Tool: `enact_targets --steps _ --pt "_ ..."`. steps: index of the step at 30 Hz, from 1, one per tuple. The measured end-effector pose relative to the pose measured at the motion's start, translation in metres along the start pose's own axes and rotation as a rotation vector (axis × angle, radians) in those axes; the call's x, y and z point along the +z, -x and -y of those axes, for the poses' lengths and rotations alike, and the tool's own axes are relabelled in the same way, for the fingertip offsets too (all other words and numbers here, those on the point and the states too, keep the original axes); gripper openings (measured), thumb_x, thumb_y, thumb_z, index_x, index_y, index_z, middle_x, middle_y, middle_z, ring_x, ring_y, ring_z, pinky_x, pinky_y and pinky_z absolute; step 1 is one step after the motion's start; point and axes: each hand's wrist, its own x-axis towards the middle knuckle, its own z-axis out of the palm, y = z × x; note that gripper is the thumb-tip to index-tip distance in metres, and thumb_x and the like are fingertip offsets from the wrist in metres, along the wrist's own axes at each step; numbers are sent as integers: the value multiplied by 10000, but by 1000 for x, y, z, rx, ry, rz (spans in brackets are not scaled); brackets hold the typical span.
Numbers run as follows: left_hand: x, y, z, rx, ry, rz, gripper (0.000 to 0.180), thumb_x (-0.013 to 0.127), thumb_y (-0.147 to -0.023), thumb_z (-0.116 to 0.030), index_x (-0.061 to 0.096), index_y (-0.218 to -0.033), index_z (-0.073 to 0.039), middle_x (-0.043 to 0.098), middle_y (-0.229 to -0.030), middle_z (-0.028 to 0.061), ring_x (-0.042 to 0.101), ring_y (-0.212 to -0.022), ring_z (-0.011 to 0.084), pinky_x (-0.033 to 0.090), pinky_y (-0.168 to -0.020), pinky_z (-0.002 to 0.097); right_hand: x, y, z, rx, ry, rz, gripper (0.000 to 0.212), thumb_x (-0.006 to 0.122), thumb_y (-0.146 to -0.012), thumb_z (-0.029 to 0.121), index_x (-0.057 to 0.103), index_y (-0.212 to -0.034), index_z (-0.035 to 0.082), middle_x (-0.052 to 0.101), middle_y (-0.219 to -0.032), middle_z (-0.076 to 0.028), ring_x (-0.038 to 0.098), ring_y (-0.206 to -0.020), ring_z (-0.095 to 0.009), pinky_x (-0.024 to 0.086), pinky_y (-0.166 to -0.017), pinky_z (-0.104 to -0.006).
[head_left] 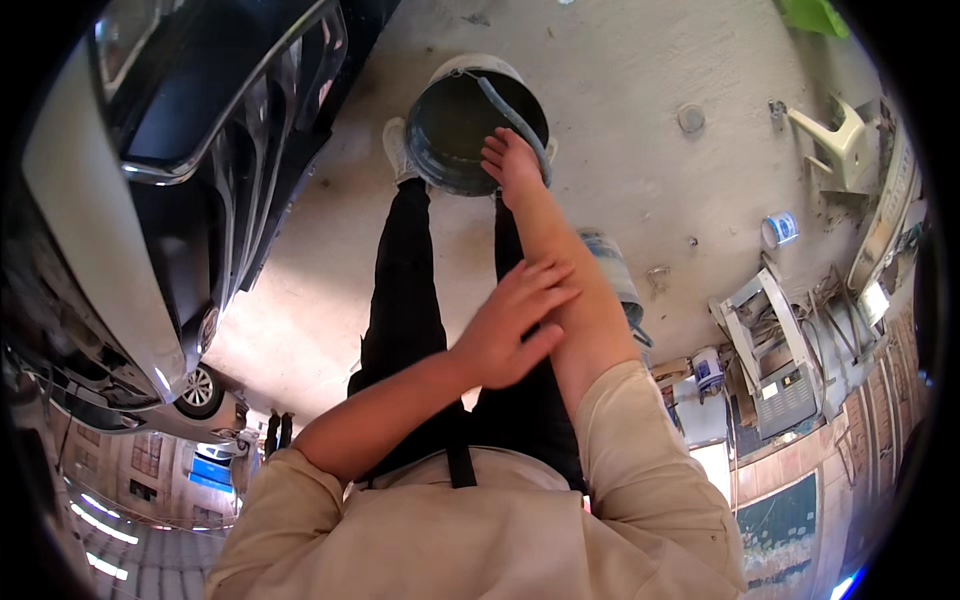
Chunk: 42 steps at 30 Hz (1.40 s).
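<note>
My right arm reaches forward, and my right hand [512,162] is over the near right part of a large dark round bucket [440,165]. Its fingers are apart and bent a little, with nothing seen in them. A grey tube-like handle [507,107] curves over the bucket's right side and passes close by that hand. The bucket's inside is dark, with what looks like murky liquid. My left hand [515,325] lies across my right forearm, fingers spread and touching the skin.
At left stands a car [110,230] with glossy dark and pale panels. A second bucket [610,262] is partly hidden behind my right forearm. To the right are a cream plastic stool [850,145], a blue-and-white can [780,229] and a metal frame [745,320].
</note>
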Motion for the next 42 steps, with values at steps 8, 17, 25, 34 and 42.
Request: enact_targets --steps 8,17,25,34,42 --pt "-50 -3 175 -440 -162 -433 246 541 -1027 -132 627 -1236 -36 671 -1191 178 653 -1074 353 511 -917 386 17 -95 -51 -445 836 -188 648 635 -935 393 506 -1462 39 590 -1375 -235 576 -1271 -433 472 -1073 -442" --pt "-39 -2 232 -322 -68 -350 234 540 -1015 -154 634 -1178 -15 671 -1111 177 667 -1001 336 535 -865 375 59 -222 -38 -423 1754 -306 702 650 -902 460 516 -1470 70 586 -1385 -275 578 -1314 -369 451 -1125 -484" --pt "-61 -5 270 -356 -120 -255 338 482 -973 -230 629 -1205 -32 685 -1039 138 673 -907 298 540 -793 378 57 -315 -67 -248 2011 -30 698 653 -901 433 507 -1473 61 588 -1387 -275 582 -1307 -374 456 -1122 -475" --pt "-50 -10 277 -348 -100 -304 404 465 -1046 -357 639 -1191 -23 679 -997 129 660 -864 264 517 -774 350 52 -309 -80 -257 2018 57 694 657 -900 401 496 -1477 50 590 -1389 -275 587 -1300 -380 461 -1117 -466" --pt "-42 -19 281 -338 -118 -297 408 455 -1076 -363 645 -1197 -23 672 -969 129 664 -845 249 526 -765 337 45 -314 -85 -245 2028 88 692 660 -898 374 487 -1479 41 592 -1391 -275 591 -1293 -384 465 -1113 -457"
